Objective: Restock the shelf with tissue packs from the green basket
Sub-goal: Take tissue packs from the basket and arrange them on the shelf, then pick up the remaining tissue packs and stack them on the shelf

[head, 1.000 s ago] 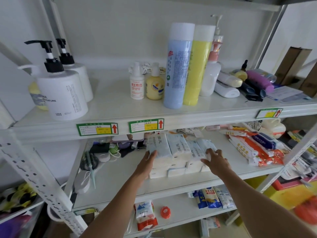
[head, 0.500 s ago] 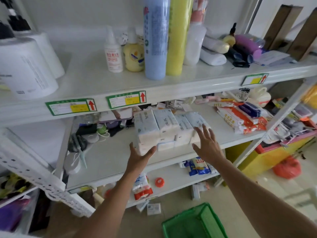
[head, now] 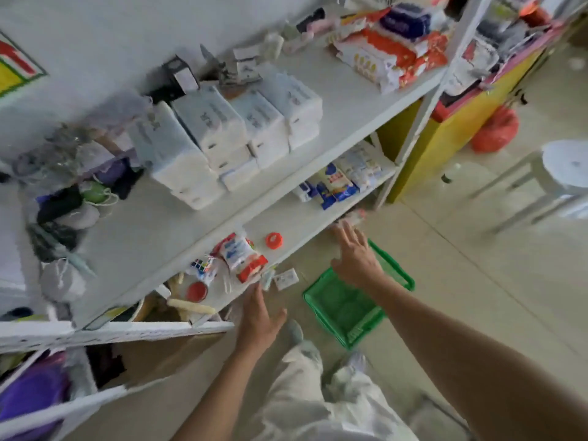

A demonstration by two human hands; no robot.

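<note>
Tissue packs (head: 222, 135) sat stacked two deep at eleven o'clock on the middle shelf (head: 152, 224), set back from its front edge. The green basket (head: 345, 308) lay on the floor at five o'clock. What I could see of its bottom was bare, so I judged the restocking done or nearly so. Both grips were apart and empty: the right grip (head: 356, 261) above the basket's far rim, the left grip (head: 257, 316) just off the lip of the lower shelf (head: 302, 218). Open floor ran toward three o'clock, up to a white stool (head: 566, 167).
</note>
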